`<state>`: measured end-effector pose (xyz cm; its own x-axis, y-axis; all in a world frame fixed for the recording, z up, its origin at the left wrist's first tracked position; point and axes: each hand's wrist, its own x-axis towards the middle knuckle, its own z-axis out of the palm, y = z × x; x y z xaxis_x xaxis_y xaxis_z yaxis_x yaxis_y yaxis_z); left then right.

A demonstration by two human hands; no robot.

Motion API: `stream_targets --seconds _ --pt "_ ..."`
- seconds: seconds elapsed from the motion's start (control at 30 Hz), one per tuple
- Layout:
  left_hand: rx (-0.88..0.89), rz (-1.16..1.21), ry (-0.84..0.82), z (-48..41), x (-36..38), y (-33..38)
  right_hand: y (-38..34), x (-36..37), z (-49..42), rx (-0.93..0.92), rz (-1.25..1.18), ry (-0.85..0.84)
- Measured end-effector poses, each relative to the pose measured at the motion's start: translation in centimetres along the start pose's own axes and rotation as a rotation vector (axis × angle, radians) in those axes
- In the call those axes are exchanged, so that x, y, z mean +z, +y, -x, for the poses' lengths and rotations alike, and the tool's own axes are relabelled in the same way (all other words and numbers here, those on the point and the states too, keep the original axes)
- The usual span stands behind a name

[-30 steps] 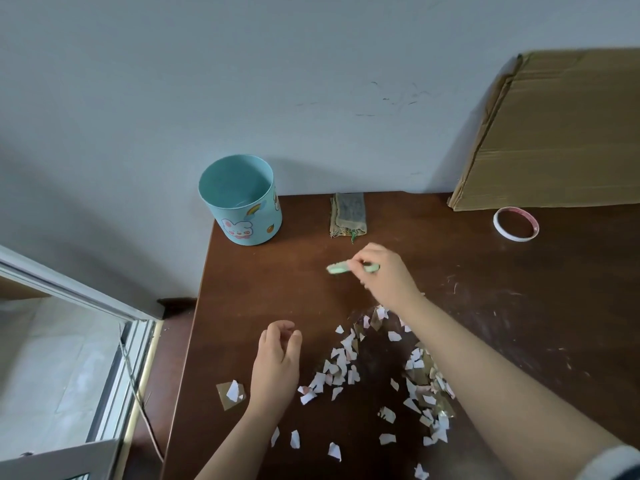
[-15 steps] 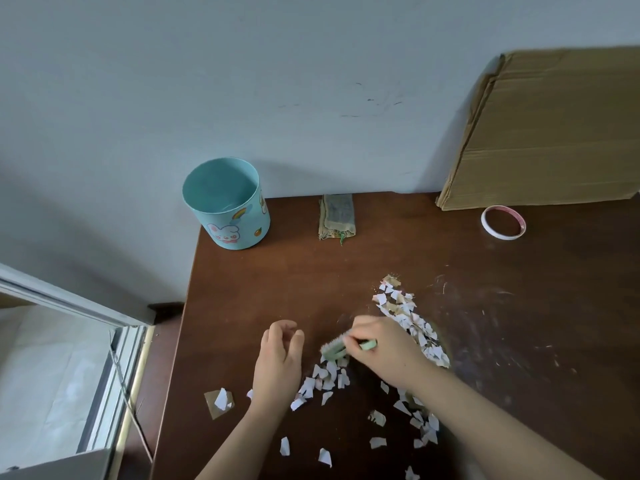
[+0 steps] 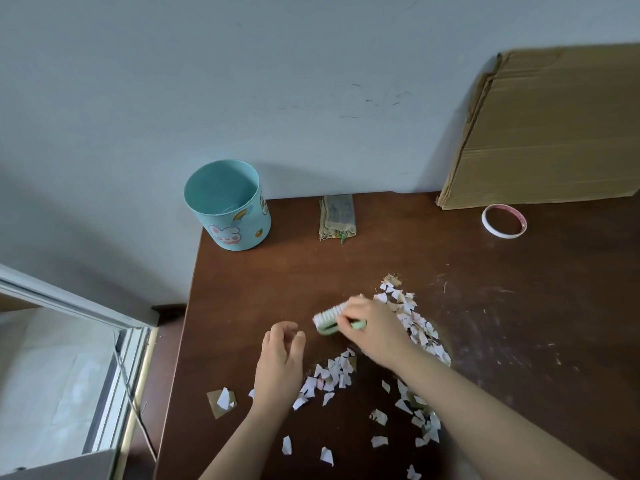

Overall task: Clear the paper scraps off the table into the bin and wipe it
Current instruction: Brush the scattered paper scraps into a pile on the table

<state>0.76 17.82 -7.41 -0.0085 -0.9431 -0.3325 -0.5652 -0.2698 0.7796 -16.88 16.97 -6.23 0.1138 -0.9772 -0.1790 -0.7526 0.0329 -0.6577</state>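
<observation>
On table, mid-near: my right hand grips the brush, fingers curled round its green handle, white bristles showing on the left. My left hand sits just left, fingers loosely curled, holding nothing. Scraps lie scattered around both hands. Bin stands at far left corner, cloth right of it.

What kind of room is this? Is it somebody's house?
Probably a home room, maybe a craft corner: a wooden table pushed against a plain wall, a little bunny-print bin on it, a tape roll and flattened cardboard nearby. I can't be sure.
</observation>
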Motion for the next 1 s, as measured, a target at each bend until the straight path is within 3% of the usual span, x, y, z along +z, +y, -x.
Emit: stream_targets --seconds 0.17,0.37,0.5,0.63,0.83,1.0 --pt "0.003 -0.005 -0.012 -0.1 0.6 0.2 -0.6 -0.3 2.6 -0.039 -0.062 -0.046" --pt "0.022 -0.021 -0.035 -0.2 1.2 1.0 1.8 -5.5 -2.5 0.020 -0.174 0.246" --pt "0.039 -0.039 -0.059 -0.3 1.8 1.9 4.9 -6.6 -6.0 0.130 -0.122 0.305" --pt "0.048 -0.047 -0.069 -0.2 2.2 2.2 5.3 -4.5 -4.3 0.166 -0.073 0.265" --pt "0.033 -0.048 -0.103 0.0 2.7 2.0 3.1 -1.6 2.2 0.098 -0.036 0.056" --pt "0.038 -0.067 -0.115 0.0 3.0 2.0 1.9 -1.6 4.6 0.031 -0.066 -0.001"
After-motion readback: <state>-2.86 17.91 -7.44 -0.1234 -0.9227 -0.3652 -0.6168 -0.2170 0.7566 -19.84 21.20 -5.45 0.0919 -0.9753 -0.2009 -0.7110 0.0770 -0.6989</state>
